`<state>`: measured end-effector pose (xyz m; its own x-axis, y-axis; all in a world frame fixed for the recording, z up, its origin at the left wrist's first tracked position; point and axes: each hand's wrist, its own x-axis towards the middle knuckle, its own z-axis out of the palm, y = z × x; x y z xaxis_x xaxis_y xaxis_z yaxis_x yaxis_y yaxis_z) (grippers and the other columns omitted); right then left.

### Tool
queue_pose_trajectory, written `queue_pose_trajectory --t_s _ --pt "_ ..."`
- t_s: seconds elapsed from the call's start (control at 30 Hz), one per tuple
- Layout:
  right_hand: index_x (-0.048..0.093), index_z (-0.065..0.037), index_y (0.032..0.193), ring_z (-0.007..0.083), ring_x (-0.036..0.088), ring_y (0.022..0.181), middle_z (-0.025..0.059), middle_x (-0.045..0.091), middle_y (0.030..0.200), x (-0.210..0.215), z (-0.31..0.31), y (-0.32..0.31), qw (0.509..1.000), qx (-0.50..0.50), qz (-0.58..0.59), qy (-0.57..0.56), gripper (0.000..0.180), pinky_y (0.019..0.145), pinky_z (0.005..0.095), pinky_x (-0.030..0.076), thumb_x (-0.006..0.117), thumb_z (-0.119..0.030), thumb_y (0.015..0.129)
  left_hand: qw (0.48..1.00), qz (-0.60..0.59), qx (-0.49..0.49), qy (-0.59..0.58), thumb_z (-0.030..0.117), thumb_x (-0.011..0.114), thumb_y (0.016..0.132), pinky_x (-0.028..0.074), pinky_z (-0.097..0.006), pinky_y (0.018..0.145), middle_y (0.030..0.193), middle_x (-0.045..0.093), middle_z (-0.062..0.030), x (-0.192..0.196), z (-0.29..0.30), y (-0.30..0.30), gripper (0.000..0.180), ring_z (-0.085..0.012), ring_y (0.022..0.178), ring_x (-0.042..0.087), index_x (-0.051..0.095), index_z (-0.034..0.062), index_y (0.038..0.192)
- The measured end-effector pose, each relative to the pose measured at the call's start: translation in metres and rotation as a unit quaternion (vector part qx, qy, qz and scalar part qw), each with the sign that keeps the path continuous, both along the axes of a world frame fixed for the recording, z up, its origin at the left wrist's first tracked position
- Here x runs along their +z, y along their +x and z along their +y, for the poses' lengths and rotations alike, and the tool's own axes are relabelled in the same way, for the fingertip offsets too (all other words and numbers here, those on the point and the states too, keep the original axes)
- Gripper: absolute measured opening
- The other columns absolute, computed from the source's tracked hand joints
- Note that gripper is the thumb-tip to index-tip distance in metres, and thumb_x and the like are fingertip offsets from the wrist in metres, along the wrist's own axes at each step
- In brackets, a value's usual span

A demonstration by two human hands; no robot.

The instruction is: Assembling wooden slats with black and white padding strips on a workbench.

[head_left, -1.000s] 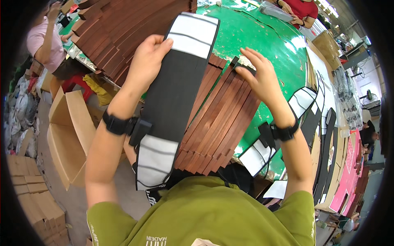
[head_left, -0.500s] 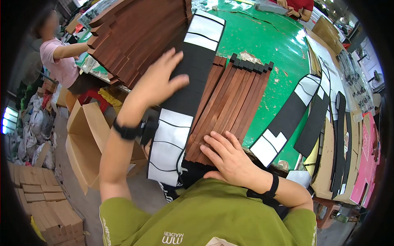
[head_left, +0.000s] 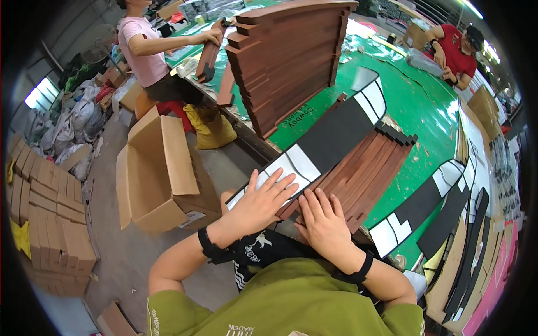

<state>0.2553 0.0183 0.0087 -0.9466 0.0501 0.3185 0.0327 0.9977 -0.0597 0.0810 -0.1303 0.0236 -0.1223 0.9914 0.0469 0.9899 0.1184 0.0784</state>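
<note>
My left hand [head_left: 259, 199] lies with spread fingers on the white near end of a long black-and-white flat strip [head_left: 336, 137]. That strip slants away to the right, along the left side of a row of reddish-brown slats [head_left: 367, 168] with black far ends, and hides part of them. On the near end of these slats my right hand [head_left: 326, 221] rests flat, its fingers stretched out. Neither hand is closed around anything. More black-and-white strips [head_left: 420, 201] lie on the green table [head_left: 428, 120] to the right.
A tall brown slat stack [head_left: 297, 61] stands behind. An open cardboard box [head_left: 151, 173] is on the floor at left, with stacked cartons [head_left: 59, 224] beyond. A person in pink [head_left: 148, 50] grips slats at far left; another in red [head_left: 457, 53] works at far right.
My left hand has come down from beside the strip's black middle onto its white near end. The strip slants more to the right. The view has shifted, showing more of the left side.
</note>
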Motion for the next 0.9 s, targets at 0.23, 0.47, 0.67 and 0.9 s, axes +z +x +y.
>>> queue_pose_trajectory --t_s 0.23,0.47,0.67,0.9 --pt "0.059 -0.007 0.132 0.0314 0.048 0.134 0.0103 0.054 0.141 0.003 0.021 0.02 1.0 -0.008 -0.009 0.006 0.055 0.108 0.0504 0.04 0.073 -0.031 0.084 0.997 -0.063 -0.028 -0.036 0.032 0.09 0.064 0.031 -0.067 0.114 0.164 0.027 -0.0094 0.009 0.014 -0.035 0.107 -0.0342 0.153 0.023 0.035 0.0141 0.154" --pt "0.054 -0.007 0.138 0.032 0.045 0.136 0.0106 0.051 0.145 0.004 0.037 0.019 1.0 0.014 -0.008 -0.012 0.062 0.109 0.0511 0.039 0.074 -0.034 0.085 0.998 -0.054 -0.03 -0.003 0.018 0.086 0.069 0.026 -0.063 0.118 0.164 0.029 -0.0064 0.003 0.045 -0.059 0.097 -0.0306 0.153 0.024 0.038 0.0173 0.154" --pt "0.046 -0.004 0.145 0.0341 0.038 0.145 0.0185 0.042 0.153 0.021 0.043 0.052 0.993 0.014 0.033 -0.111 0.08 0.116 0.0505 0.031 0.08 -0.035 0.08 1.0 -0.01 -0.004 -0.028 0.012 0.081 0.075 0.022 -0.063 0.119 0.163 0.031 -0.0114 0.024 0.052 -0.056 0.086 -0.0383 0.152 0.024 0.04 0.0112 0.151" --pt "0.031 -0.001 0.152 0.0462 0.03 0.146 0.0248 0.03 0.158 -0.027 0.064 0.124 0.969 -0.132 0.09 -0.187 0.11 0.117 0.0545 0.028 0.09 -0.04 0.068 0.988 -0.065 -0.116 0.079 0.01 0.067 0.087 0.028 -0.063 0.116 0.151 0.048 -0.0172 0.03 -0.006 0.041 0.05 -0.0403 0.144 0.041 0.054 0.009 0.136"
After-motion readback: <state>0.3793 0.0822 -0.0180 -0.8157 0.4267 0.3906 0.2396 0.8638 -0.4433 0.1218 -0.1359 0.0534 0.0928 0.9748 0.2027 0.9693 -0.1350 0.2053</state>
